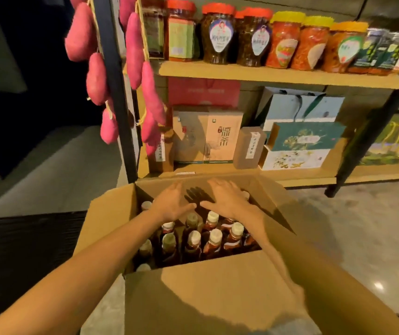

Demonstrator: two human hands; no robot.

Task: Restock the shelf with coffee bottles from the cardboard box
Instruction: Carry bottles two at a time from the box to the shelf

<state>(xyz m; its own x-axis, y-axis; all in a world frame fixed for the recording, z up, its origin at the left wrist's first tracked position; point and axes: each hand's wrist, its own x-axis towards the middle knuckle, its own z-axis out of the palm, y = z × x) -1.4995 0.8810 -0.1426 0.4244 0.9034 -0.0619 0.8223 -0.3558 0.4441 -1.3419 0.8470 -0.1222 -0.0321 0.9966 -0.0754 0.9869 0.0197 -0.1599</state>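
The fingers of both hands are spread flat and apart, clamped on nothing. The left hand and right hand are held side by side over the far end of the open cardboard box, against its far flap, with the thumbs nearly touching. The coffee bottles are packed upright and close together below the wrists; none is gripped.

A tightly wedged bottle could be dragged against its neighbours and tipped if it is pulled at an angle. The near flap could be caught by a forearm and the box shifted. The low shelf beyond is crowded with cartons, so one could be knocked during placing.
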